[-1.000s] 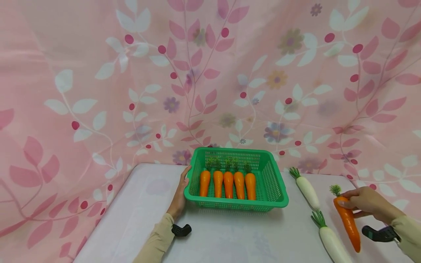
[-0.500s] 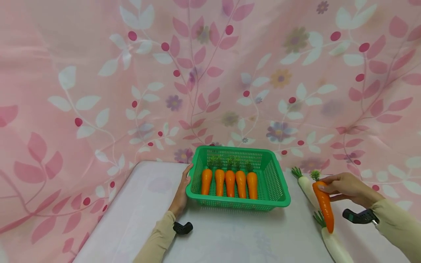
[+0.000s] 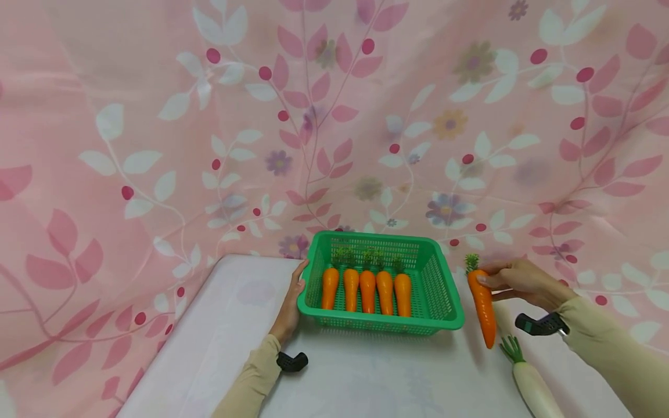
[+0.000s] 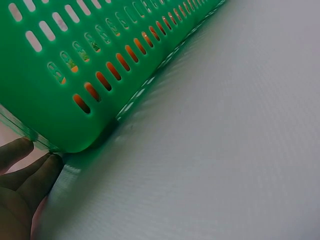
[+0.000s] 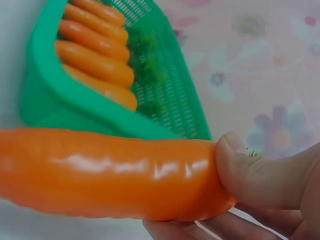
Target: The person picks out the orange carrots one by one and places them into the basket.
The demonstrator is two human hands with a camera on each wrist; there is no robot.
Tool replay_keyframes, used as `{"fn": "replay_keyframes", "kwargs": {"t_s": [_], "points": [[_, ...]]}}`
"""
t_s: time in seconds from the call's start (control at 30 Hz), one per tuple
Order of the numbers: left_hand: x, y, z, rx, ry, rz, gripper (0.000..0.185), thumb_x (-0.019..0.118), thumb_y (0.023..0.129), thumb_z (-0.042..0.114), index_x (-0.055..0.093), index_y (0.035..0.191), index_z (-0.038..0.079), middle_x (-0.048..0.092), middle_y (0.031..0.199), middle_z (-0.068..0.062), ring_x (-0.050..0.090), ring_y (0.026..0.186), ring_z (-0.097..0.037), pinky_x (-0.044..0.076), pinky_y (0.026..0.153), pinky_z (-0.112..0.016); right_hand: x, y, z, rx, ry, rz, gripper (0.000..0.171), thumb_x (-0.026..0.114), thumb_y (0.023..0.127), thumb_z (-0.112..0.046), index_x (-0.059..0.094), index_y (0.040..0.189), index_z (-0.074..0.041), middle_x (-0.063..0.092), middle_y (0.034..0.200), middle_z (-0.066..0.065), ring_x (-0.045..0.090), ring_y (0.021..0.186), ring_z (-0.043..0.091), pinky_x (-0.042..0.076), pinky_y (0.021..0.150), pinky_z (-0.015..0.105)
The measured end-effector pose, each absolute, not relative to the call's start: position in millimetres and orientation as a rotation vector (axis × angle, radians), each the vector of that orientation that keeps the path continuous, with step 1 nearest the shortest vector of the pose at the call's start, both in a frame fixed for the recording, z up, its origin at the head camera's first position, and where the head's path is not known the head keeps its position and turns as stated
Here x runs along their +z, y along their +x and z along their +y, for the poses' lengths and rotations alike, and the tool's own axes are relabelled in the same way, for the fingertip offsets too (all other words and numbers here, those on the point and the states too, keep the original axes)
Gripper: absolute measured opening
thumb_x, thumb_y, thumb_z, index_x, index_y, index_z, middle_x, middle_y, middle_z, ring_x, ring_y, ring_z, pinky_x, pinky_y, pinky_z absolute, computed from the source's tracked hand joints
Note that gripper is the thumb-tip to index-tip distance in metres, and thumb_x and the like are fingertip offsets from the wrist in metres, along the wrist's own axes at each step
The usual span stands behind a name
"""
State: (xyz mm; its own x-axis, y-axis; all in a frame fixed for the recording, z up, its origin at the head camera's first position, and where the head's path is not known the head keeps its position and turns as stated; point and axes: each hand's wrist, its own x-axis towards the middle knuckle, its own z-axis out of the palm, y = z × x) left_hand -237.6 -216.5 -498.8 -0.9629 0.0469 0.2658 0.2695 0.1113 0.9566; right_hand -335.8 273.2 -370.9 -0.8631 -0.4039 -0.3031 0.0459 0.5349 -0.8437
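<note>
My head camera looks forward and down across the worktop point(image 3: 366, 377). My left wrist camera sits low, hard against the green basket point(image 4: 75, 75); my right wrist camera looks from close by at the same basket point(image 5: 45, 100).

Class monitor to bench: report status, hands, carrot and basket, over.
Left hand rests against green basket, fingers straight. Right hand grips carrot by its top, in the air right of basket. Five carrots inside; white radish below the held one.
</note>
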Motion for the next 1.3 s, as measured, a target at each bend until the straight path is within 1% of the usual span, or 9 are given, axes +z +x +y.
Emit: {"fn": "replay_keyframes", "kwargs": {"t_s": [0.13,0.3,0.47,0.67,0.83,0.9,1.1,1.3], "points": [[-498,-237,-216,-1.960,-0.321,-2.209,0.051,0.023,0.109,0.029,0.016,0.160,0.024,0.009,0.166,0.002,0.009,0.151,-0.027,0.006,0.116,-0.065,-368,-340,261,-1.307,-0.301,2.289,0.057,0.066,0.095,-0.026,0.051,0.135,0.011,0.067,0.110,0.015,0.068,0.097,0.030,0.054,0.089,0.050],[-499,-237,-216,-1.937,-0.315,-2.225,0.051,0.022,0.109,0.029,0.016,0.160,0.024,0.010,0.166,0.003,0.008,0.152,-0.027,0.005,0.116,-0.065,-365,-344,249,-1.321,-0.296,2.278,0.066,0.067,0.095,-0.028,0.043,0.142,0.012,0.067,0.118,0.015,0.069,0.100,0.028,0.054,0.090,0.049],[-499,-237,-215,-1.915,-0.314,-2.232,0.051,0.022,0.109,0.027,0.015,0.160,0.022,0.009,0.166,-0.001,0.006,0.152,-0.029,0.004,0.115,-0.067,-361,-351,241,-1.351,-0.307,2.261,0.070,0.067,0.095,-0.028,0.039,0.145,0.012,0.064,0.126,0.019,0.069,0.102,0.025,0.053,0.091,0.048],[-499,-238,-215,-1.918,-0.310,-2.219,0.052,0.022,0.109,0.024,0.015,0.160,0.020,0.009,0.166,-0.005,0.007,0.152,-0.031,0.004,0.114,-0.069,-356,-358,231,-1.343,-0.330,2.264,0.070,0.065,0.097,-0.030,0.037,0.146,0.011,0.062,0.127,0.019,0.068,0.103,0.025,0.053,0.092,0.048],[-499,-238,-215,-1.916,-0.315,-2.214,0.052,0.022,0.109,0.025,0.015,0.160,0.020,0.009,0.166,-0.006,0.007,0.152,-0.030,0.004,0.114,-0.068,-355,-362,218,-1.351,-0.338,2.255,0.070,0.064,0.097,-0.031,0.037,0.145,0.012,0.060,0.128,0.021,0.067,0.104,0.026,0.050,0.096,0.051],[-500,-239,-216,-1.909,-0.324,-2.215,0.052,0.022,0.109,0.025,0.015,0.160,0.020,0.008,0.166,-0.006,0.007,0.152,-0.030,0.004,0.114,-0.068,-355,-363,213,-1.363,-0.329,2.247,0.070,0.064,0.097,-0.031,0.037,0.144,0.013,0.059,0.129,0.023,0.067,0.105,0.027,0.050,0.095,0.051],[-503,-241,-217,-1.887,-0.336,-2.222,0.051,0.022,0.109,0.024,0.016,0.160,0.020,0.009,0.166,-0.007,0.007,0.152,-0.031,0.004,0.114,-0.069,-357,-366,197,-1.383,-0.359,2.231,0.066,0.064,0.097,-0.026,0.039,0.144,0.013,0.056,0.132,0.026,0.067,0.106,0.028,0.051,0.094,0.050],[-502,-241,-217,-1.884,-0.337,-2.226,0.051,0.021,0.109,0.024,0.016,0.160,0.020,0.009,0.166,-0.007,0.007,0.152,-0.030,0.004,0.114,-0.068,-359,-367,178,-1.370,-0.398,2.270,0.065,0.065,0.097,-0.022,0.038,0.143,0.015,0.052,0.136,0.032,0.069,0.105,0.029,0.051,0.094,0.050]]}}
